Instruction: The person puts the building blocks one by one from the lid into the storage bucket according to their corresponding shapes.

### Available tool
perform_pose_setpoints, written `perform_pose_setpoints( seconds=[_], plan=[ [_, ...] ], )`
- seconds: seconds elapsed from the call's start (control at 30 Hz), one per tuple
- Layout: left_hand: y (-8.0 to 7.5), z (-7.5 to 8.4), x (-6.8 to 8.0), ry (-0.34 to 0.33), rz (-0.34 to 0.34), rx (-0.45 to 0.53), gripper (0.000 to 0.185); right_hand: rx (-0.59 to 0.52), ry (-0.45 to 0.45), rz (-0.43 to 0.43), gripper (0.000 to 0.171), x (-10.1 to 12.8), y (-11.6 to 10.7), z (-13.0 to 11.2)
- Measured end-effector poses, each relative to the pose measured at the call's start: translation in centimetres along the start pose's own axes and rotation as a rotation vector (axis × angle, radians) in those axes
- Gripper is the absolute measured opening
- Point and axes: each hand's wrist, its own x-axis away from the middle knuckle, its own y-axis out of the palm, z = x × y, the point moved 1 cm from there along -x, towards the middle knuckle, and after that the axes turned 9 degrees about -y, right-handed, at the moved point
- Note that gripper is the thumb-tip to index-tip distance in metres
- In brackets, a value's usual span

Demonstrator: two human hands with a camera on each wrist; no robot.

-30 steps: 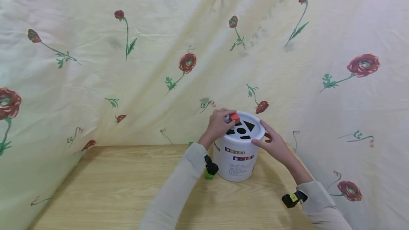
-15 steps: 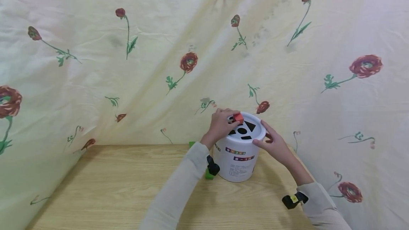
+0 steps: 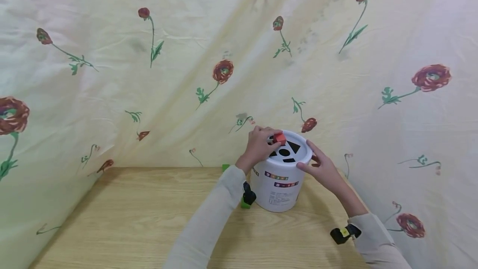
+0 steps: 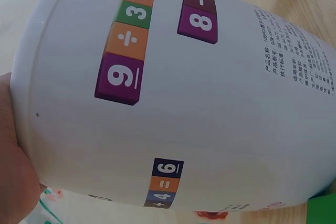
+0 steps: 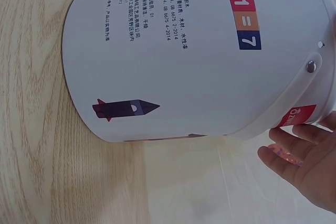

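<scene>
Left hand pinches a red block over a white bucket. Right hand, spread wide, touches its rim.

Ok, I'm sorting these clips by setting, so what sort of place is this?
Probably a screened-off tabletop corner for filming or play, likely indoors: flower-printed cloth hangs behind and beside a wood-grain table, where a white shape-sorter bucket stands.
</scene>
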Motion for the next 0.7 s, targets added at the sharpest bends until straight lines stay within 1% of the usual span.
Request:
perform_pose_setpoints(
  seconds=[0.27, 0.47, 0.7],
  plan=[
    [-0.06, 0.07, 0.08, 0.003, -0.007, -0.033, 0.044, 0.003, -0.005, 0.006, 0.092, 0.03, 0.09, 0.08],
    [0.01, -0.04, 0.05, -0.008, -0.015, -0.036, 0.044, 0.005, -0.011, 0.005, 0.091, 0.01, 0.1, -0.04],
    [-0.05, -0.01, -0.02, -0.006, -0.015, -0.055, 0.044, 0.003, -0.013, 0.007, 0.091, 0.13, 0.12, -0.38]
  ],
)
